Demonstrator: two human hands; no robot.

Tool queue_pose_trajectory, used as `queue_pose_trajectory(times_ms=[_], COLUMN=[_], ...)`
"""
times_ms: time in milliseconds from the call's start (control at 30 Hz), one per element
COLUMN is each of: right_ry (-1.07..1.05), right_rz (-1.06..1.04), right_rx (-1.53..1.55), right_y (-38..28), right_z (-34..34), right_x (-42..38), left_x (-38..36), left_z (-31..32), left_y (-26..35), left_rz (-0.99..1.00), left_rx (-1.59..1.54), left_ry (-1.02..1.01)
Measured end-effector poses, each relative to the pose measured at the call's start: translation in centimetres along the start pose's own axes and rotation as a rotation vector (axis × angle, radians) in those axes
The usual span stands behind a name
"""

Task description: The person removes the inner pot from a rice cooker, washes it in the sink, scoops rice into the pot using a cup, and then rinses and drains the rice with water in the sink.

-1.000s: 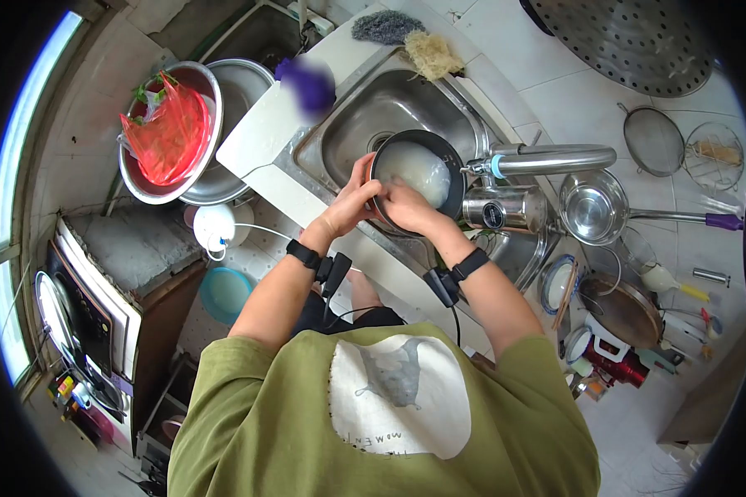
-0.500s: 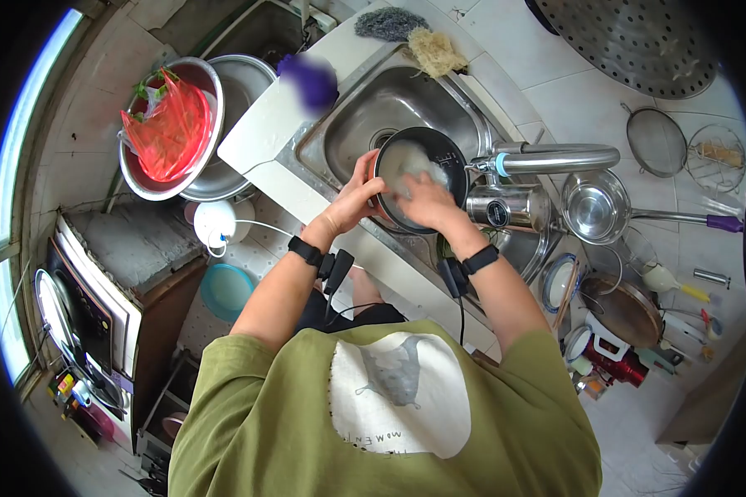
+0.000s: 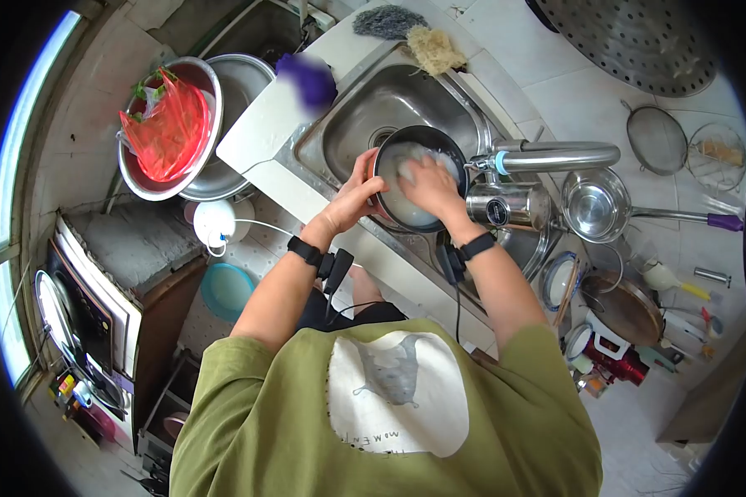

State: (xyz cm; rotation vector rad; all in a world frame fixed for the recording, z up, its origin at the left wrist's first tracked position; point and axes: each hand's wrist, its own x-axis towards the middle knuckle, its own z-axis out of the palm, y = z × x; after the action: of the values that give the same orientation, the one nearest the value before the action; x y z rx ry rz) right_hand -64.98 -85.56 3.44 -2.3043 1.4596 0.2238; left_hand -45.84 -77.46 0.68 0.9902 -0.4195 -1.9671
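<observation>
A dark rice cooker inner pot (image 3: 449, 149) with pale level marks inside is held over the near side of the steel sink basin (image 3: 352, 132). Cloudy whitish water (image 3: 419, 219) lies in it, with pale stuff that looks like rice. My left hand (image 3: 355, 197) grips the pot's left rim, thumb over the edge and fingers around the outside. Inside the pot is my right hand (image 3: 429, 189), its fingers stretched out and apart, the tips partly hidden in the murky water. To the right, the steel faucet (image 3: 555, 157) reaches close to the pot's rim.
A steel cylinder (image 3: 510, 205) stands right of the pot, beside a long-handled saucepan (image 3: 595, 207). Scrubbers (image 3: 435, 50) lie behind the sink. A purple item (image 3: 311, 84) sits on the left counter. Farther left, a basin (image 3: 215, 87) holds a red plastic bag (image 3: 170, 132).
My right hand has shifted slightly within the pot, its fingers moving up and more of them showing. My left hand keeps its hold on the rim.
</observation>
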Motion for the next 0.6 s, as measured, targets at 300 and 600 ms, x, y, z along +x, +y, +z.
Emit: queue_pose_trajectory(times_ms=[300,600], right_ry=[0.044,-0.279], right_rz=[-0.235,0.206], right_rx=[0.431,1.044], right_y=[-2.8,3.2], right_z=[4.2,1.3], right_x=[1.2,2.7], left_x=[0.1,-0.1], left_z=[0.1,0.1], left_y=[0.0,0.3], left_rz=[0.008,0.001], left_rx=[0.000,-0.015], left_ry=[0.005,-0.029])
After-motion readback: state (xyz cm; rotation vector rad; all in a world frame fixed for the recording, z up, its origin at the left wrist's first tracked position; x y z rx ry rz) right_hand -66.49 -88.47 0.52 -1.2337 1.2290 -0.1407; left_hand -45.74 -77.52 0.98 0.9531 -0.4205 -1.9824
